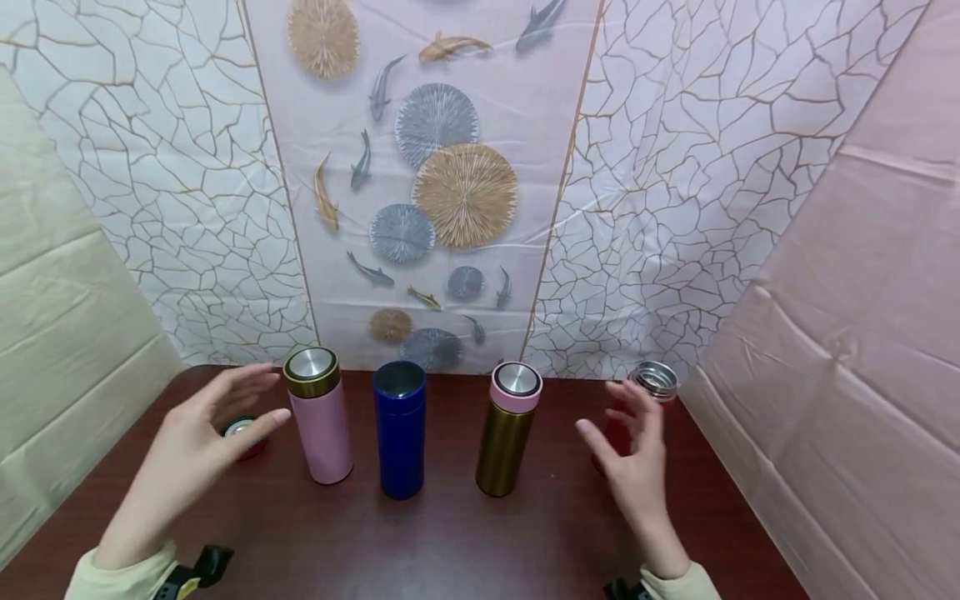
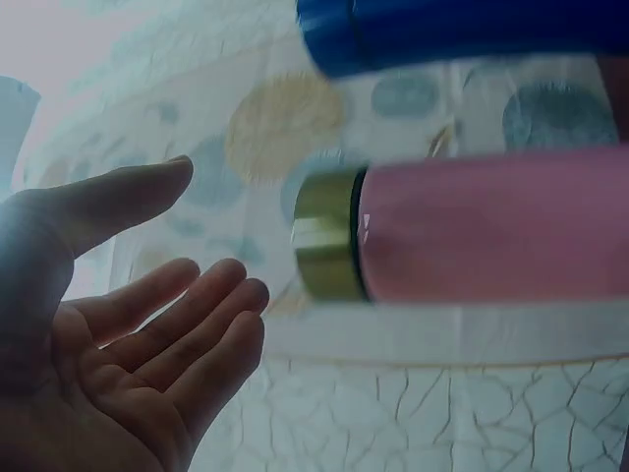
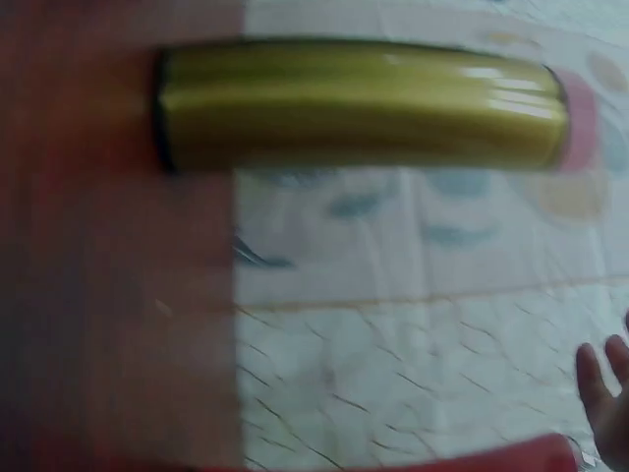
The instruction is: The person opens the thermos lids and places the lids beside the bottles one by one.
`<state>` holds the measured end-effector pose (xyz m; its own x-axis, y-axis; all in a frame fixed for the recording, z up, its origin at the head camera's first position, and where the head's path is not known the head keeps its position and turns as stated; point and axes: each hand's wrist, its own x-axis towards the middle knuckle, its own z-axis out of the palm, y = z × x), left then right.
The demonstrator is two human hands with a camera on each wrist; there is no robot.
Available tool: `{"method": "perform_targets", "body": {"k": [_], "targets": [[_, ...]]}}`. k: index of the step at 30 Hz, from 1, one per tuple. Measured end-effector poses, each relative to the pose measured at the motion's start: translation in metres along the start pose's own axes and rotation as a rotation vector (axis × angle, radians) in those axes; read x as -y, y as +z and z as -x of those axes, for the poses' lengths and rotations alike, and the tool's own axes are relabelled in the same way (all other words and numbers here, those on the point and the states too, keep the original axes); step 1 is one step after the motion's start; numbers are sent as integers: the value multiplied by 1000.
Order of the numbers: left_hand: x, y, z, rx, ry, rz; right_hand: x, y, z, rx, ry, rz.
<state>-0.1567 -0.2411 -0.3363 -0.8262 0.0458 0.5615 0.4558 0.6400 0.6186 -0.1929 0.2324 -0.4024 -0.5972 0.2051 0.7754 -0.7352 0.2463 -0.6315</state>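
Note:
My left hand (image 1: pixel 197 433) is raised near a pink thermos bottle (image 1: pixel 322 433) with a gold lid, fingers spread and holding nothing. Behind that hand lies a small red lid (image 1: pixel 253 448), partly hidden. In the left wrist view, the pink bottle (image 2: pixel 491 226) is apart from the loose fingers. My right hand (image 1: pixel 633 454) hovers in front of a red bottle (image 1: pixel 617 433) with a bare steel mouth, mostly hidden by the hand. Its fingers are loosely bent around nothing. Between the hands stand a blue bottle (image 1: pixel 401 442) and a gold bottle (image 1: pixel 504 446) with a pink lid.
All the bottles stand upright on a dark reddish-brown table (image 1: pixel 450 550). A patterned curtain (image 1: pixel 465 317) hangs behind the table's far edge. Plain pale cloth walls (image 1: pixel 840 350) flank both sides.

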Motion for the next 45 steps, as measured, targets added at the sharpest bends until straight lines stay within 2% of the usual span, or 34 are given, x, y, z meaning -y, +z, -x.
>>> {"method": "perform_targets", "body": {"k": [4,6,9,14,21,24,30,35,45], "targets": [[-7,20,0,32,79,13,-11,14,15,169,222,61],[-10,29,1,48,132,11,-17,20,23,233,286,70],[-14,40,6,82,186,-4,-25,31,33,322,341,83],[-17,55,14,141,214,-20,-32,47,43,469,419,101],[-19,70,18,221,233,46,-41,59,39,518,546,79],[-20,76,21,263,219,75,-46,62,36,561,581,86],[-19,85,26,327,187,98,-50,65,32,642,601,135],[-20,89,27,350,230,106,-46,63,31,658,608,153],[-23,94,26,344,280,122,-32,54,38,646,561,216]]}}
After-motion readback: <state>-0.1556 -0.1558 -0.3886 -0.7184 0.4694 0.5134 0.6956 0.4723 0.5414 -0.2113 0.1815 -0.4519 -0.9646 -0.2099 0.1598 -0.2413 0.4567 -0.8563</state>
